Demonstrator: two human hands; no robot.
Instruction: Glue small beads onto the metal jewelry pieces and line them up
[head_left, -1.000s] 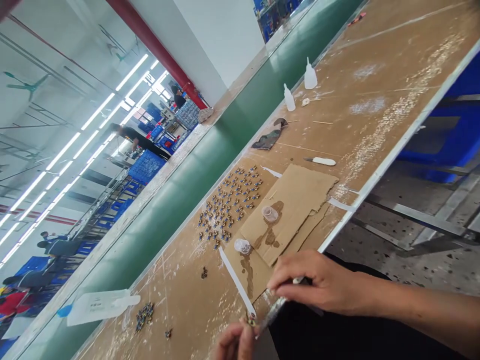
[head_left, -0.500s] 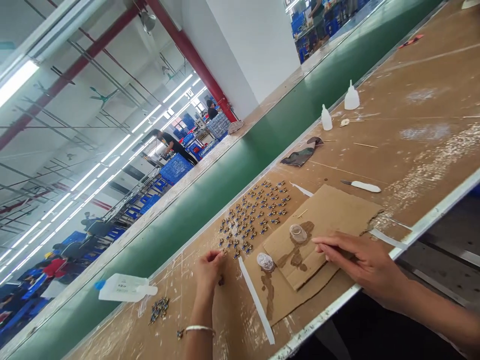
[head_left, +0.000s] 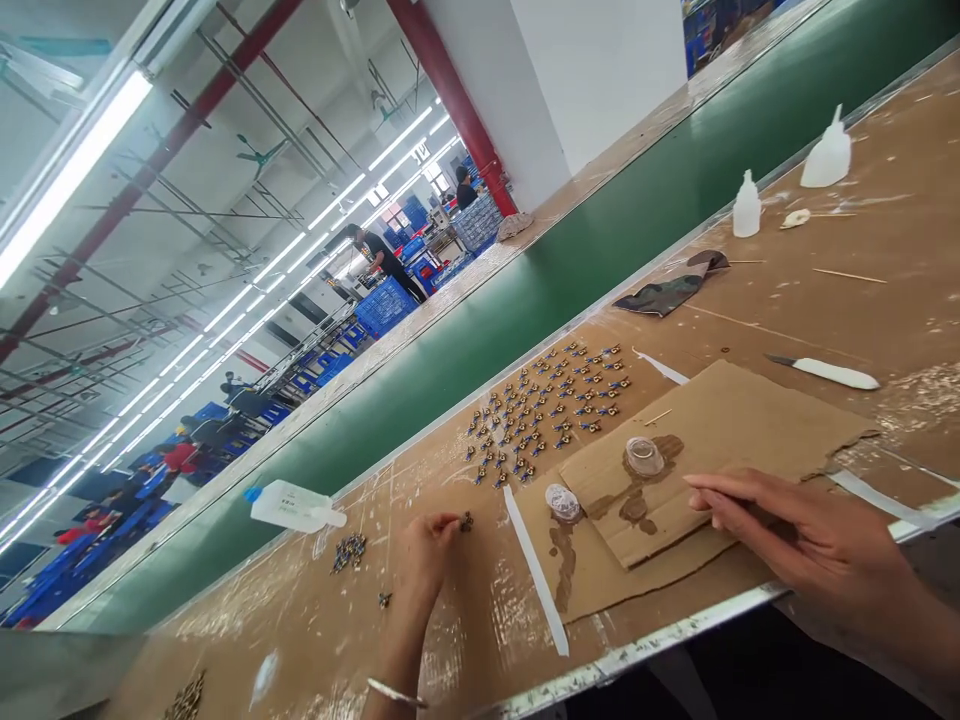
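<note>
My left hand (head_left: 422, 562) is pinched on a small dark metal part (head_left: 466, 521) on the brown worktop (head_left: 885, 300), just short of several rows of small blue-and-gold parts (head_left: 547, 410). My right hand (head_left: 810, 535) rests on a torn cardboard sheet (head_left: 739, 425), fingers curled low over it; whether anything is under them is hidden. A small clear cap (head_left: 643, 455) sits on the cardboard by a dark stain, and a second clear cap (head_left: 561, 500) lies beside it. A white paper strip (head_left: 536, 570) lies between my hands.
A white bottle (head_left: 294, 506) lies on its side by a pile of loose parts (head_left: 349, 550). Two squeeze bottles (head_left: 750, 203), a dark rag (head_left: 664, 290) and a white-handled knife (head_left: 825, 372) lie further off. A green conveyor belt (head_left: 525, 300) runs along the bench; people work beyond.
My left hand came up from the bench edge to the worktop and pinched a part near the rows. My right hand moved from the edge onto the cardboard. The view shifted left.
</note>
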